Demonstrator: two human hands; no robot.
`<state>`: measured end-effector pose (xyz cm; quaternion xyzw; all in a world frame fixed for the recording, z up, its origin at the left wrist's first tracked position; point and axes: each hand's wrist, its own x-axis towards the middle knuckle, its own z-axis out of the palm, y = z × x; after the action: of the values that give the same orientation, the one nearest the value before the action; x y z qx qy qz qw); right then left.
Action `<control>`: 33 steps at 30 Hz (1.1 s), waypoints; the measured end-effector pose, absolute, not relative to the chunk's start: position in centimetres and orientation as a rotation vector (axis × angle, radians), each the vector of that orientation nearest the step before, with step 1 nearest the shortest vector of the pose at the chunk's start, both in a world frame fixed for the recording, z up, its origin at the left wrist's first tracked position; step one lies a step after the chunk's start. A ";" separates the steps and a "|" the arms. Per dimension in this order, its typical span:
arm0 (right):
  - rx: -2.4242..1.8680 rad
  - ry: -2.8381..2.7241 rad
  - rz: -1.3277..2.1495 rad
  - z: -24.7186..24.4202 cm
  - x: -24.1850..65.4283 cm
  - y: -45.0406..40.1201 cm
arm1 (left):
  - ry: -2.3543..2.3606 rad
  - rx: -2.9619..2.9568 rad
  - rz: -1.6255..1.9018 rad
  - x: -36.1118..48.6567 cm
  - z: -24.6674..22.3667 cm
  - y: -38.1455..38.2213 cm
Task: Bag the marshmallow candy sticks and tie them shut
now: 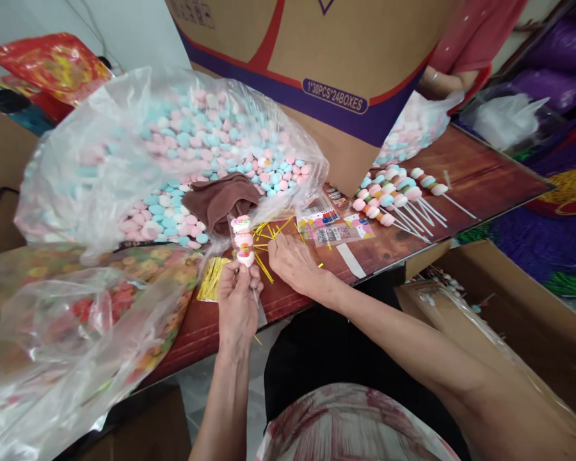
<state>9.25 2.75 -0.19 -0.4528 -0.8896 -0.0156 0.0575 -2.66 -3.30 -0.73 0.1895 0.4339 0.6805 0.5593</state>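
Note:
My left hand [240, 291] grips the stick of a marshmallow skewer [244, 242] and holds it upright. The skewer's pink and white candies are in a clear wrapper. To its right, my right hand [295, 264] rests low over the table among loose yellow twist ties [266, 269]. Its fingers are curled and pressed together, and I cannot make out what is between them. A bundle of golden ties [213, 279] lies left of my left hand. Beyond the hands are a brown cloth [221, 202] and printed clear wrappers [336, 232].
A large clear bag of pastel marshmallows [192, 137] fills the back left, beside a tall carton [317, 57]. Finished skewers [396, 195] lie to the right. An open cardboard box [509, 333] stands below the table's right edge. Another person's arm [446, 80] shows behind the carton.

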 end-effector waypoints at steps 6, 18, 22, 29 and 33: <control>-1.451 -2.376 0.354 -1.3 11.8 2.5 | 1.051 0.482 1.574 -2.0 -0.5 -2.6; -1.043 -1.285 1.335 -0.2 12.9 -0.9 | 1.192 0.761 1.558 2.4 -1.7 -1.4; -1.131 -1.136 1.341 -0.5 13.3 -0.3 | 1.166 0.867 1.505 3.1 -1.8 -1.7; -1.153 -1.171 1.282 -0.7 14.2 -0.3 | 1.148 0.985 1.531 4.1 -1.8 -1.9; -1.156 -1.218 1.265 -0.8 14.3 -1.0 | 1.029 0.758 1.462 4.4 -1.0 -1.8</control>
<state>14.32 -0.96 -0.83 -0.4772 -0.5029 0.5223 0.4966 4.40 -1.83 -0.97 0.3223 0.4372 0.6216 0.5644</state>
